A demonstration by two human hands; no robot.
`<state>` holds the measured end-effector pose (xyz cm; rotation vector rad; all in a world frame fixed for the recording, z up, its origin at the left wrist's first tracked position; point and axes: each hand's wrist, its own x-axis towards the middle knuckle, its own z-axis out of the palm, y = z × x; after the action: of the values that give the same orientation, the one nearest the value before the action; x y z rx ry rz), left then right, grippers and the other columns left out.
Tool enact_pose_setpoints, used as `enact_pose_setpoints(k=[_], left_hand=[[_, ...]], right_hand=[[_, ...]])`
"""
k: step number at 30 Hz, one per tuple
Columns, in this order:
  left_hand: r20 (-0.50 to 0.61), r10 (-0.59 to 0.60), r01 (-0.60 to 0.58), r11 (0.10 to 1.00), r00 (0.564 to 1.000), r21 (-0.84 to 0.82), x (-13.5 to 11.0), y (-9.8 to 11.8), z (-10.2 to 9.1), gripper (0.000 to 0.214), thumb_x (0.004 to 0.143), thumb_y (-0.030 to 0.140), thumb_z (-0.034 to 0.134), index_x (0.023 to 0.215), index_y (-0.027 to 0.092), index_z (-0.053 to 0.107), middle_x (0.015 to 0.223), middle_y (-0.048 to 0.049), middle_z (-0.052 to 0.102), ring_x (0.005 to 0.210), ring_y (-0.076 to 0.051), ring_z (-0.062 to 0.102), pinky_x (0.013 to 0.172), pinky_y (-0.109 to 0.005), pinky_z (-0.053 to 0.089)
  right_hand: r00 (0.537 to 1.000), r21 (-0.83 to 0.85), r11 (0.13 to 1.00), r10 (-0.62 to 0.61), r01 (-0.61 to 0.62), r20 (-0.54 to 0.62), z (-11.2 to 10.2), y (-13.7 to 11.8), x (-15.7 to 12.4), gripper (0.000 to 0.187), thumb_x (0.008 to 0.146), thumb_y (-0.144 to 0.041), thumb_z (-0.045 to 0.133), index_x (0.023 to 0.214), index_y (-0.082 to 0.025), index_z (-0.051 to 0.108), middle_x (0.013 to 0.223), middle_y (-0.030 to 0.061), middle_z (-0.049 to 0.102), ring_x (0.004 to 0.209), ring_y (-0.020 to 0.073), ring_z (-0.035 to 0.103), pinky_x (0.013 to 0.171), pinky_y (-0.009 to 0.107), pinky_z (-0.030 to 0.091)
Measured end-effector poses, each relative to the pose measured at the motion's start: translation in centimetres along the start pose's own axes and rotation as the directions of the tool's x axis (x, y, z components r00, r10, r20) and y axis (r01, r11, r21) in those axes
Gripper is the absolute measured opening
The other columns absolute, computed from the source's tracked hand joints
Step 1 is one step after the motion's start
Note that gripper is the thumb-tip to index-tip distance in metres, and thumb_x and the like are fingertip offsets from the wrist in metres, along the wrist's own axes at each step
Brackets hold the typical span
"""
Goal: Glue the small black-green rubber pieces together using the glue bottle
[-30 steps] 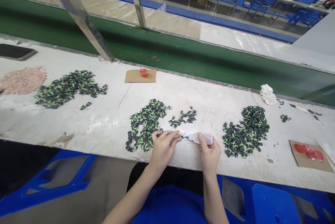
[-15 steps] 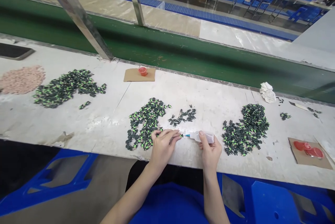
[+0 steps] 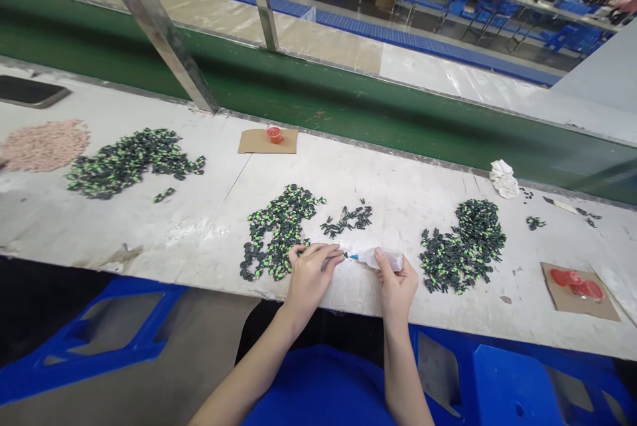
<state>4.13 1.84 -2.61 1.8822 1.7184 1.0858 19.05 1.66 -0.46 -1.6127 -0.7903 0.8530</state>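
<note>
My left hand (image 3: 309, 275) is closed in a pinch on a small dark green piece (image 3: 343, 255) at the near edge of the white bench (image 3: 199, 233). My right hand (image 3: 397, 283) grips a small clear squeeze bottle (image 3: 382, 257) lying sideways, its blue nozzle (image 3: 353, 257) pointing left and touching the pinched piece. A pile of green and black pieces (image 3: 276, 230) lies just left of my left hand. A small group of dark pieces (image 3: 348, 219) sits beyond the hands. Another dark pile (image 3: 465, 245) is to the right of the bottle.
Further left lie a green-black pile (image 3: 129, 162) and a pink pile (image 3: 44, 145). A red cup on cardboard (image 3: 273, 135) stands at the back; red lids on cardboard (image 3: 577, 285) at the right. A white rag (image 3: 503, 178) and a green conveyor belt (image 3: 348, 104) lie beyond. Blue crates (image 3: 124, 326) sit below.
Both hands stay almost in place, bottle nozzle against the pinched piece. The view has shifted slightly as my head moved.
</note>
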Motion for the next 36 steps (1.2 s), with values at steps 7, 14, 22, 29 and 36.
enact_pose_setpoints(k=[7, 14, 22, 29, 36], left_hand=[[-0.019, 0.015, -0.015, 1.0, 1.0, -0.027, 0.0, -0.1, 0.3, 0.012, 0.083, 0.014, 0.065, 0.089, 0.024, 0.066, 0.081, 0.0028, 0.076, 0.085, -0.019, 0.067, 0.086, -0.04, 0.03], [-0.068, 0.063, -0.057, 0.995, 0.996, 0.08, 0.0, -0.3, 0.6, 0.013, 0.081, 0.018, 0.068, 0.091, 0.025, 0.07, 0.101, -0.0054, 0.073, 0.104, -0.029, 0.056, 0.08, -0.042, 0.036], [-0.051, 0.113, -0.106, 0.987, 0.992, 0.123, -0.1, -0.4, 1.0, 0.014, 0.08, 0.013, 0.065, 0.079, 0.025, 0.072, 0.109, -0.0072, 0.068, 0.113, -0.034, 0.048, 0.079, -0.046, 0.04], [-0.092, 0.099, -0.099, 0.995, 0.991, 0.01, -0.1, -0.4, 0.5, 0.019, 0.086, 0.011, 0.057, 0.089, 0.024, 0.069, 0.098, -0.0035, 0.073, 0.11, -0.028, 0.054, 0.083, -0.043, 0.039], [-0.131, 0.044, -0.058, 0.993, 0.99, -0.106, 0.1, -0.5, -0.1, 0.019, 0.091, 0.019, 0.052, 0.091, 0.024, 0.069, 0.09, -0.0029, 0.073, 0.099, -0.022, 0.062, 0.085, -0.038, 0.04]], right_hand=[[0.991, 0.107, 0.994, 0.013, 0.001, -0.133, -0.9, 0.7, 0.9, 0.043, 0.065, -0.055, 0.071, 0.076, -0.015, 0.061, 0.063, 0.0002, 0.06, 0.053, 0.0133, 0.05, 0.05, 0.026, 0.04], [0.942, -0.402, 0.878, -0.323, 0.259, -0.097, -2.0, -0.5, 2.1, 0.056, 0.071, -0.051, 0.067, 0.113, -0.015, 0.061, 0.108, 0.014, 0.06, 0.097, 0.0276, 0.056, 0.083, 0.04, 0.045], [0.757, -0.686, 0.464, -0.623, 0.56, 0.197, 2.8, -1.0, 2.6, 0.023, 0.086, -0.038, 0.057, 0.089, -0.025, 0.075, 0.108, 0.0139, 0.054, 0.107, 0.0341, 0.033, 0.089, 0.051, 0.032], [0.872, -0.684, 0.56, -0.419, 0.467, 0.252, 5.8, -1.2, 3.1, 0.012, 0.081, -0.023, 0.063, 0.076, -0.021, 0.074, 0.099, 0.015, 0.057, 0.104, 0.0338, 0.038, 0.087, 0.05, 0.033], [0.859, -0.197, 0.894, -0.294, 0.402, 0.42, 3.4, -1.6, 1.9, 0.017, 0.08, -0.033, 0.059, 0.081, -0.021, 0.071, 0.084, 0.0053, 0.071, 0.081, 0.0217, 0.061, 0.073, 0.036, 0.05]])
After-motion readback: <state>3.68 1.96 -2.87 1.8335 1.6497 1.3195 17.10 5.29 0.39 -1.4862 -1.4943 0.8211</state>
